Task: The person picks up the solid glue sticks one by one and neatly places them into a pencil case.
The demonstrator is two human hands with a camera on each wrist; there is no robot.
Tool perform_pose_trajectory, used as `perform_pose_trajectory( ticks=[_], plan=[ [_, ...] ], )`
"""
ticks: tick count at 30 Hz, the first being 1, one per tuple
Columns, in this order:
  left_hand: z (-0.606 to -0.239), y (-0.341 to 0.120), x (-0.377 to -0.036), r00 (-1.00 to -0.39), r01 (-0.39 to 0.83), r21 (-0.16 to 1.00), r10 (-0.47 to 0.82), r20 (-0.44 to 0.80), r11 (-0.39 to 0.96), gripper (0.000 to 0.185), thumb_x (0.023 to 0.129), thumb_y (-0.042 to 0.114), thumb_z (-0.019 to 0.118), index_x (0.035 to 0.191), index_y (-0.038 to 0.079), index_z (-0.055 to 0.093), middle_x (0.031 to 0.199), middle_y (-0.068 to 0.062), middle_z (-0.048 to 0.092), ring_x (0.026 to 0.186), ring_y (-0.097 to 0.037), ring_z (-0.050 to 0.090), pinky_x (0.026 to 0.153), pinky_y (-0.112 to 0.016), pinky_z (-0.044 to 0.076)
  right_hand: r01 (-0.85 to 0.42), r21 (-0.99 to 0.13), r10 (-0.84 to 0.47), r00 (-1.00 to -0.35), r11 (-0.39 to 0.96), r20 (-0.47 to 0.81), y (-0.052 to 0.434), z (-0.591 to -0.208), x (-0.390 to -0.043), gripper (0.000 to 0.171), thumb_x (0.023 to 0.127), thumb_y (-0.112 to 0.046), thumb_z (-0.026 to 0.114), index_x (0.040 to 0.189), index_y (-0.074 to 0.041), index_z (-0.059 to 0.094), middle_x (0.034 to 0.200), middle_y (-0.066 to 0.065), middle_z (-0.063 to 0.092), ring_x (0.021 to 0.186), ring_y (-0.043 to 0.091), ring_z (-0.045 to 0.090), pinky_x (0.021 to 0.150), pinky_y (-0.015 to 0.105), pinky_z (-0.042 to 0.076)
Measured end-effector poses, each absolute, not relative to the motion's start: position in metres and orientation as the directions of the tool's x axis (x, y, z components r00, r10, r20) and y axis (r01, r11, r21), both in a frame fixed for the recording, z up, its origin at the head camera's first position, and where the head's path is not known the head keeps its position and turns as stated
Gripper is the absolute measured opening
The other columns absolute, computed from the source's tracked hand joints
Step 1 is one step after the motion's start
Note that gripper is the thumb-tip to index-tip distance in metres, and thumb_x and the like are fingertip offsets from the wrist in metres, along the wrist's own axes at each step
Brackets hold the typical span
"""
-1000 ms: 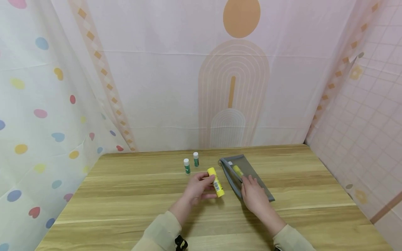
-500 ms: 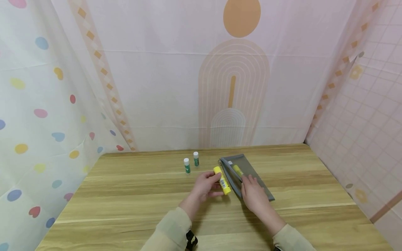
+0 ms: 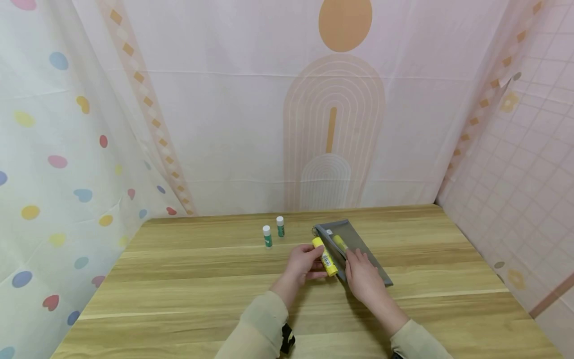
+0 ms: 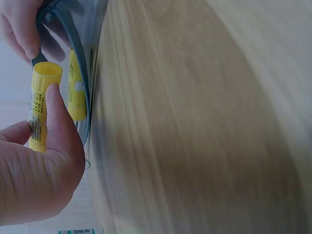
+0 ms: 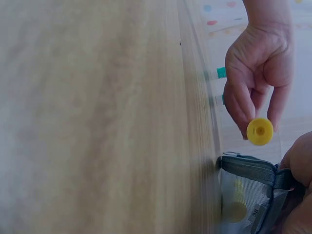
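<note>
My left hand (image 3: pixel 301 267) pinches a yellow glue stick (image 3: pixel 326 259) between thumb and fingers, tilted, right at the mouth of a grey mesh zipper pouch (image 3: pixel 358 239). The pouch lies on the table, its zip side spread apart. At its near part, my right hand (image 3: pixel 365 276) grips the zipper edge; in the right wrist view, the pouch opening (image 5: pixel 248 168) stands up beside that hand's fingers. A second yellow glue stick (image 4: pixel 76 92) is inside the pouch, showing through the mesh. From the right wrist, only the round end of the held glue stick (image 5: pixel 260 131) faces me.
Two small green tubes with white caps, one nearer (image 3: pixel 267 238) and one farther (image 3: pixel 280 227), stand upright left of the pouch. The wooden table (image 3: pixel 179 279) ends at a patterned cloth backdrop (image 3: pixel 233 149), with more cloth along both sides.
My left hand has moved right with the yellow glue stick, from beside the pouch up to its opening. The right hand and the pouch have hardly moved.
</note>
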State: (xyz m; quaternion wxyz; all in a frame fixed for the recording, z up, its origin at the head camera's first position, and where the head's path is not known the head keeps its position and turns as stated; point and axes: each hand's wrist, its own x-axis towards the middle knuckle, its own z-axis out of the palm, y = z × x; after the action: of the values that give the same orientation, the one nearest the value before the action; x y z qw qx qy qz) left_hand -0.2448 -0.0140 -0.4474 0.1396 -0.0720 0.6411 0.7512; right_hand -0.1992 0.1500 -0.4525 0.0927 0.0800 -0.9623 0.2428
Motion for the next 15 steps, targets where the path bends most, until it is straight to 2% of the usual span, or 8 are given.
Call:
perform_pose_trajectory(
  ticks=[15],
  plan=[
    [-0.456, 0.004, -0.248, -0.948, -0.316, 0.939, 0.093, -0.305, -0.138, 0.034, 0.098, 0.015, 0.064, 0.124, -0.006, 0.059, 0.082, -0.010, 0.061, 0.064, -0.015, 0.057, 0.063, -0.037, 0.061, -0.200, -0.455, -0.107, -0.969, 0.868, 0.221, 0.151, -0.452, -0.200, 0.036, 0.103, -0.009, 0.046, 0.133, 0.010, 0.054, 0.134, 0.040, 0.047, 0.122, 0.059, 0.045, 0.092, 0.072, 0.041]
  ],
)
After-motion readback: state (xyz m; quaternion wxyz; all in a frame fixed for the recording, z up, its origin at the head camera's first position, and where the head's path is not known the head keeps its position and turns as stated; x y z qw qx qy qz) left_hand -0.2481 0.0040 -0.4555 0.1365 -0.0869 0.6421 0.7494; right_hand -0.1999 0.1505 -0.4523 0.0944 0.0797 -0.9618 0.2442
